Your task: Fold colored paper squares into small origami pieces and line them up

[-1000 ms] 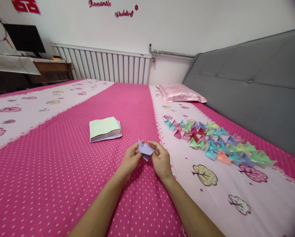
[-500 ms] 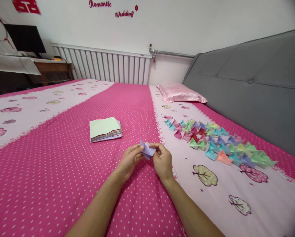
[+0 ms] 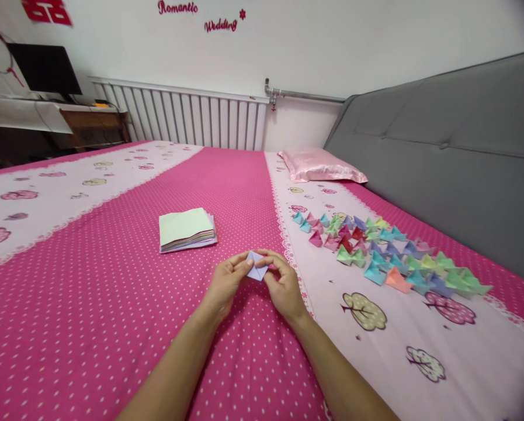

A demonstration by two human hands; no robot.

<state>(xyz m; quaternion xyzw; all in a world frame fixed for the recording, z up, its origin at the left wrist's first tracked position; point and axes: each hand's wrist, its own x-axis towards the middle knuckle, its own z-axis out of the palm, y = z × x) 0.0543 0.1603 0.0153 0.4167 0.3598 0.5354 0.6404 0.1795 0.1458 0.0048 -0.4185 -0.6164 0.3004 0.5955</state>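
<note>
A small folded sheet of lilac origami paper [image 3: 256,266] is held up over the pink bedspread, its face a flat diamond with crease lines. My left hand [image 3: 226,283] pinches its left corner between thumb and fingers. On the opposite side my right hand [image 3: 283,286] grips the right corner, thumb below and fingers along the upper edge. To the left lies a stack of coloured paper [image 3: 187,228], with a pale green sheet on top. Rows of folded paper boats [image 3: 397,279] in several colours stand to the right of my hands.
The bed's dotted pink cover [image 3: 113,304] spreads beneath everything. At the back is a pink satin pillow [image 3: 321,165], beside the grey padded headboard [image 3: 446,117]. A white radiator [image 3: 191,114] runs along the wall, and a monitor [image 3: 47,69] stands on a desk at far left.
The lilac paper has gone from a pointed, partly opened shape to a flat diamond and shifted slightly left. My fingers have changed their hold on it; the stack and boats stay put.
</note>
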